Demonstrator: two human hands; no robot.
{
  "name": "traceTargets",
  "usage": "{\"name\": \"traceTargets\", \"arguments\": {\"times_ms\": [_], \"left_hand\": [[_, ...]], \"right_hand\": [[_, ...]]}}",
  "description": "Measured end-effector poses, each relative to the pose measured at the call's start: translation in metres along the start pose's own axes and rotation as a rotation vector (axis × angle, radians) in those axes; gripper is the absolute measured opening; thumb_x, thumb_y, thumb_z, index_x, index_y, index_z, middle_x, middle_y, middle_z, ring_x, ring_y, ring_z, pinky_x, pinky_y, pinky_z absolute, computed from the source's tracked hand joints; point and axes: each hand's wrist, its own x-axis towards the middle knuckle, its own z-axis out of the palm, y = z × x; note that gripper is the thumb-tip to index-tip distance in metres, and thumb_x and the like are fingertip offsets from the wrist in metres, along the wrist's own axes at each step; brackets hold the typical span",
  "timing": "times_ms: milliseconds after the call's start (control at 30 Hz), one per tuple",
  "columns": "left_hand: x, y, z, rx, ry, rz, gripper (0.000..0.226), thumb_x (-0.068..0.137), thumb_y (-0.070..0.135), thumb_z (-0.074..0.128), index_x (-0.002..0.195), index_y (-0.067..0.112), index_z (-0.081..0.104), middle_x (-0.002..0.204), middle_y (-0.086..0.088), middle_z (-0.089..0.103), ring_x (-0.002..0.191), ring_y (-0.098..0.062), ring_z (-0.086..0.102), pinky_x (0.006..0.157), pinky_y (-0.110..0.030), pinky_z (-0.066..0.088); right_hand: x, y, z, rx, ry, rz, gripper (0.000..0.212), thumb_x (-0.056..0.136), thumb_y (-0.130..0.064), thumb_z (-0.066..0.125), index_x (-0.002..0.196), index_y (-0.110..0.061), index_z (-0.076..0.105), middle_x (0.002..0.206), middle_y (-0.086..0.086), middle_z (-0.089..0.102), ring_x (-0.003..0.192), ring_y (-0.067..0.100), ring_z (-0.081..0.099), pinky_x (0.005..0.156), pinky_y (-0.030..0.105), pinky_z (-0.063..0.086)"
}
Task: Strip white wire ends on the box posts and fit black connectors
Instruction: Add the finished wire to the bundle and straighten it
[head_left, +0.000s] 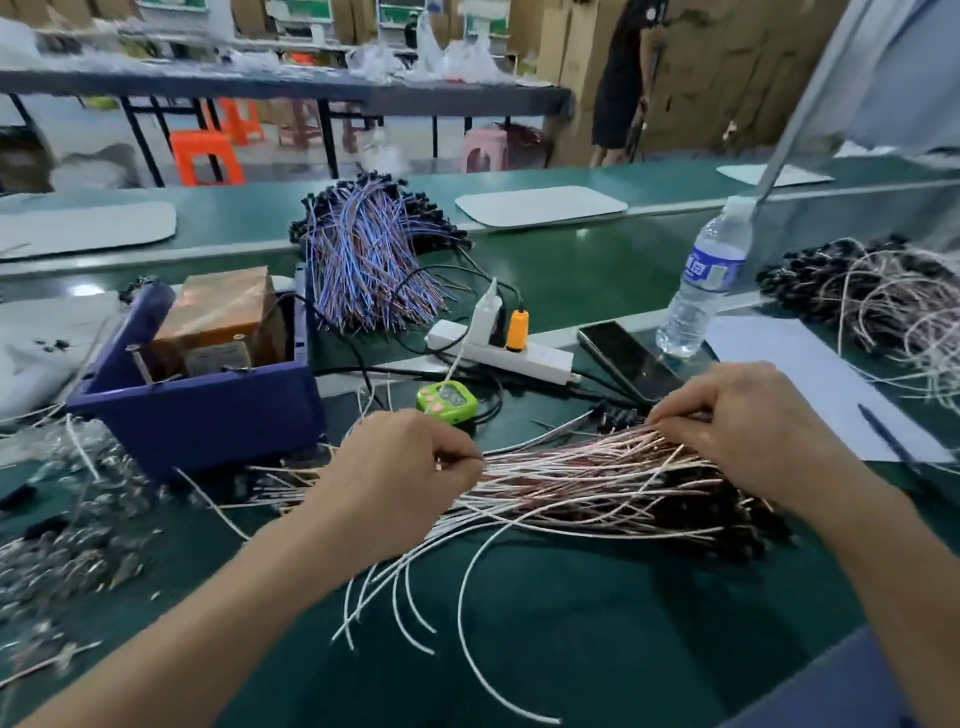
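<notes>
Green-topped bench (597, 649) up front, long grey table (291, 91) behind, orange stools (207, 156) and pink stool (485, 149) beneath, stacked cardboard boxes (717, 67) at right.

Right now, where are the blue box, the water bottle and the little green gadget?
blue box (208, 415), head view, on its front wall.
water bottle (709, 267), head view, on its label.
green gadget (447, 400), head view, on its top face.

**Colours across a wiring table**

Dark green table (571, 649) with a navy blue box (208, 415). Right of the box, white wires (597, 478), some tinged pink, end in black connectors (737, 519). Behind the box, a purple-and-blue wire bundle (363, 260). Also right of it: a lime green timer (447, 402), white power strip (519, 358), orange plug (518, 330).
</notes>
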Motion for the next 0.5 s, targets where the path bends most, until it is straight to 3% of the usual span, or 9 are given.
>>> {"name": "traceTargets", "arguments": {"times_ms": [100,233,300,433,500], "left_hand": [[0.014,0.004,0.024,0.031,0.019,0.02,0.011,0.088,0.034,0.073,0.093,0.043,0.076,0.076,0.028,0.068,0.076,-0.006,0.063,0.072,-0.028,0.05],[0.024,-0.005,0.047,-0.001,-0.017,-0.018,0.008,0.088,0.031,0.074,0.088,0.036,0.08,0.083,0.021,0.069,0.079,-0.006,0.062,0.077,-0.031,0.051],[0.022,-0.013,0.055,-0.046,-0.066,-0.038,0.008,0.089,0.03,0.076,0.088,0.037,0.081,0.085,0.02,0.069,0.082,-0.003,0.063,0.08,-0.033,0.053],[0.015,-0.024,0.063,-0.15,-0.027,-0.034,0.012,0.085,0.025,0.084,0.09,0.036,0.083,0.088,0.027,0.068,0.082,0.003,0.065,0.073,-0.014,0.048],[0.012,-0.03,0.062,-0.148,0.055,-0.058,0.014,0.082,0.024,0.086,0.087,0.037,0.083,0.084,0.025,0.069,0.076,-0.001,0.066,0.072,-0.021,0.052]], "right_hand": [[-0.002,0.025,0.004,-0.05,0.035,0.01,0.02,0.076,-0.015,0.089,0.086,-0.033,0.084,0.073,-0.026,0.062,0.08,-0.007,0.063,0.078,0.0,0.038],[-0.007,0.046,0.023,-0.024,0.087,0.049,0.028,0.083,-0.007,0.081,0.095,-0.032,0.083,0.092,-0.008,0.071,0.089,0.013,0.066,0.088,0.027,0.049],[-0.011,0.051,0.034,0.015,0.134,0.034,0.029,0.085,-0.005,0.078,0.099,-0.029,0.082,0.092,-0.013,0.069,0.089,0.011,0.065,0.09,0.027,0.049],[-0.018,0.057,0.047,0.082,0.217,0.028,0.03,0.088,-0.002,0.074,0.106,-0.025,0.081,0.097,-0.01,0.071,0.091,0.007,0.065,0.091,0.018,0.048],[-0.019,0.058,0.049,0.067,0.231,0.026,0.029,0.088,-0.002,0.074,0.105,-0.023,0.082,0.099,-0.005,0.074,0.093,0.013,0.067,0.093,0.027,0.052]]}}
